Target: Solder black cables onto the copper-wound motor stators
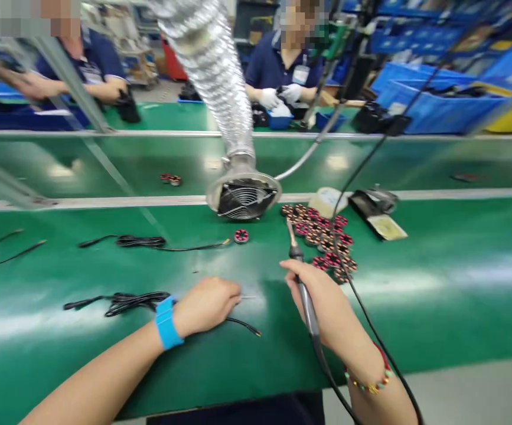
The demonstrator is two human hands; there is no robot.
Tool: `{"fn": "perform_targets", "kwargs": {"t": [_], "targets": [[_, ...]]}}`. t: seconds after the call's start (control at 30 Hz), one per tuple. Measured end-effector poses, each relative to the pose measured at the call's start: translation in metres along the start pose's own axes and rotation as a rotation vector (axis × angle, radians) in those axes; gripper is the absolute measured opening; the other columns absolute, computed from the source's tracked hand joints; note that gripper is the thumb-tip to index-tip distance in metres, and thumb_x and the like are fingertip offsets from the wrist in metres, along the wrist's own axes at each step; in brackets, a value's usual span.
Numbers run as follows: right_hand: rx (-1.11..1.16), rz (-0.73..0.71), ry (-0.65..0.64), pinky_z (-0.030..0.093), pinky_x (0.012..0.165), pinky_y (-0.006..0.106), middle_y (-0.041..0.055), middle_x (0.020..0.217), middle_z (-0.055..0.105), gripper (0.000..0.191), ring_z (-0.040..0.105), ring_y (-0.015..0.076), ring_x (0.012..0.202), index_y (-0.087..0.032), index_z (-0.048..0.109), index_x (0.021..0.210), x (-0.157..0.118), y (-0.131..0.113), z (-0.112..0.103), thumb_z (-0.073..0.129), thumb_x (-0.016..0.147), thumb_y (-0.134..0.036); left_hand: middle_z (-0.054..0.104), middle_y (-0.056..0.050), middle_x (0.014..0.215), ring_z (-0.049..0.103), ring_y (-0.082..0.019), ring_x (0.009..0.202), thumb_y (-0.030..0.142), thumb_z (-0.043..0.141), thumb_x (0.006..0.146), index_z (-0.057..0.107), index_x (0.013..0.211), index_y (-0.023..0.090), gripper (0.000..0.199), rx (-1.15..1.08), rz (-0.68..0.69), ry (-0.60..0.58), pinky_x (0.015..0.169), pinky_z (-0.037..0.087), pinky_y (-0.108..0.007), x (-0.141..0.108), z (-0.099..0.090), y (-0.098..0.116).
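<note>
On the bench (450, 313), the right hand (329, 301) has its grip closed round an iron (307, 304); the left hand (206, 305) pinches, apparently, wire (248, 297). One coil (241, 236) lies beside a cable (140, 241); the clustered coils (327, 245) remain uncabled.

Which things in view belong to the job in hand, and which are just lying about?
Likely part of the job:
soldering iron, held in the right hand
black cable passing under the left hand
second cable, its end by a lone coil ring
piled coil rings

Apparently just lying about:
dark pouch right of the pile
blue bin at the far side
</note>
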State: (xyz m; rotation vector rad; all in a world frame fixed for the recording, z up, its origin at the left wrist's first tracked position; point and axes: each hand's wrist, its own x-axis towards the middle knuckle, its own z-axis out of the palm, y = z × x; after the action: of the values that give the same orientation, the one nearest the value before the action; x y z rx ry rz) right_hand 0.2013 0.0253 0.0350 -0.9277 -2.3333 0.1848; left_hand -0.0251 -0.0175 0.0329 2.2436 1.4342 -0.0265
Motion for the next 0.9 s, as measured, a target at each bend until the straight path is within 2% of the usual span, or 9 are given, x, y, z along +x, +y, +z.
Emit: {"fn": "perform_targets", "kwargs": {"t": [0.1, 0.17, 0.27, 0.37, 0.5, 0.7, 0.77, 0.9], "targets": [[-0.16, 0.13, -0.006, 0.054, 0.074, 0.038, 0.0086, 0.097, 0.067, 0.03, 0.065, 0.0237, 0.086, -0.02, 0.052, 0.117, -0.015, 0.019, -0.025, 0.041, 0.09, -0.011, 0.067, -0.005, 0.073, 0.061, -0.018, 0.067, 0.025, 0.037, 0.095, 0.056, 0.071, 0.018, 0.032, -0.158, -0.03, -0.054, 0.06, 0.036, -0.026, 0.003, 0.008, 0.001], [-0.26, 0.192, -0.04, 0.052, 0.073, 0.039, 0.0106, 0.099, 0.067, 0.03, 0.063, 0.0259, 0.086, -0.018, 0.052, 0.116, -0.025, 0.034, -0.033, 0.041, 0.089, -0.011, 0.064, -0.004, 0.073, 0.058, -0.017, 0.067, 0.027, 0.035, 0.095, 0.054, 0.071, 0.018, 0.031, -0.239, -0.052, -0.055, 0.061, 0.034, -0.026, 0.005, 0.012, 0.003], [-0.313, 0.228, -0.147, 0.05, 0.07, 0.041, 0.0123, 0.096, 0.066, 0.03, 0.06, 0.0282, 0.083, -0.016, 0.054, 0.112, -0.032, 0.053, -0.028, 0.041, 0.086, -0.008, 0.06, -0.002, 0.07, 0.054, -0.016, 0.065, 0.031, 0.033, 0.094, 0.051, 0.071, 0.019, 0.031, -0.349, -0.073, -0.015, 0.062, 0.033, -0.026, 0.007, 0.016, 0.003], [-0.273, 0.234, -0.195, 0.049, 0.075, 0.044, 0.0139, 0.097, 0.066, 0.028, 0.058, 0.0304, 0.088, -0.014, 0.056, 0.11, -0.029, 0.059, -0.012, 0.045, 0.085, -0.008, 0.056, 0.0, 0.066, 0.05, -0.015, 0.063, 0.033, 0.034, 0.092, 0.049, 0.07, 0.019, 0.03, -0.452, -0.11, 0.031, 0.061, 0.032, -0.026, 0.008, 0.016, 0.001], [-0.206, 0.2, -0.227, 0.048, 0.079, 0.038, 0.0093, 0.099, 0.066, 0.029, 0.057, 0.025, 0.091, -0.018, 0.056, 0.11, -0.017, 0.036, 0.009, 0.05, 0.084, -0.006, 0.056, 0.0, 0.069, 0.049, -0.016, 0.065, 0.038, 0.036, 0.089, 0.054, 0.076, 0.02, 0.028, -0.568, -0.182, 0.085, 0.062, 0.033, -0.027, 0.008, 0.014, -0.003], [0.118, 0.048, -0.438, 0.047, 0.081, 0.036, 0.0068, 0.096, 0.065, 0.032, 0.054, 0.0224, 0.09, -0.019, 0.054, 0.113, 0.004, -0.014, 0.026, 0.049, 0.086, -0.004, 0.048, 0.002, 0.066, 0.046, -0.016, 0.063, 0.041, 0.042, 0.081, 0.051, 0.082, 0.02, 0.023, -0.679, -0.289, 0.167, 0.06, 0.035, -0.028, 0.01, 0.013, -0.008], [0.21, 0.044, -0.42, 0.047, 0.082, 0.036, 0.0065, 0.098, 0.064, 0.038, 0.054, 0.0214, 0.09, -0.019, 0.052, 0.117, 0.008, -0.02, 0.028, 0.048, 0.084, -0.001, 0.048, 0.001, 0.068, 0.046, -0.016, 0.064, 0.037, 0.042, 0.079, 0.049, 0.083, 0.02, 0.019, -0.672, -0.309, 0.203, 0.062, 0.036, -0.029, 0.01, 0.013, -0.012], [0.275, 0.129, -0.29, 0.048, 0.086, 0.04, 0.0088, 0.105, 0.061, 0.042, 0.055, 0.0227, 0.095, -0.018, 0.048, 0.12, 0.007, -0.02, 0.034, 0.049, 0.082, -0.002, 0.05, 0.001, 0.074, 0.048, -0.016, 0.069, 0.031, 0.042, 0.079, 0.049, 0.088, 0.02, 0.016, -0.666, -0.342, 0.232, 0.066, 0.039, -0.03, 0.007, 0.01, -0.018]]}}
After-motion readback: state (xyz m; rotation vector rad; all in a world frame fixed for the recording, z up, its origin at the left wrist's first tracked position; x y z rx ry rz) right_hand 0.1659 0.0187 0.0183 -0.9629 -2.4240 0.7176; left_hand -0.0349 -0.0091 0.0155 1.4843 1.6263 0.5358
